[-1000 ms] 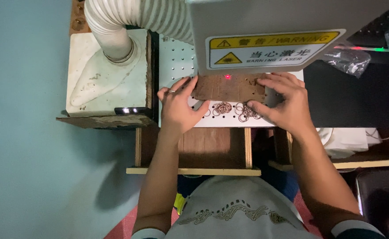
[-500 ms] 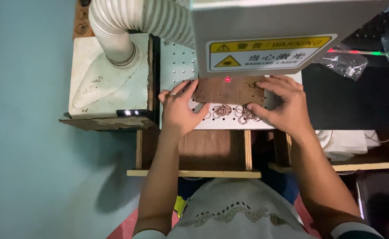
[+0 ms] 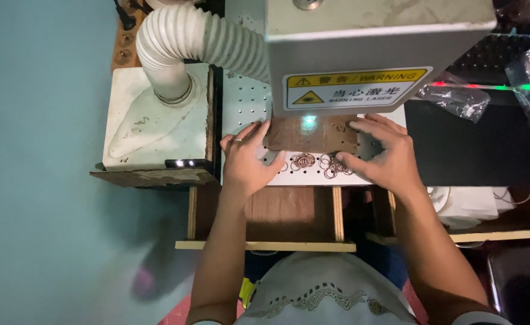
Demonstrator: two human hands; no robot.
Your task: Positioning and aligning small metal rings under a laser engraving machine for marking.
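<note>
- Left hand found flat, fingers spread, pressed against left edge of thin brown wooden sheet at frame centre.
- Right hand spread open, fingertips resting on sheet's right edge.
- Sheet lay on white perforated bed, under grey laser head.
- Small cut rings scattered just below sheet.
- Ribbed white hose at upper left.

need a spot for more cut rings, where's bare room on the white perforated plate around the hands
Bare perforated plate lies left of the wooden sheet, beside the ribbed exhaust hose and above the left hand. The front strip is crowded: small cut rings sit between both hands. The right hand covers the plate's right edge.
</note>
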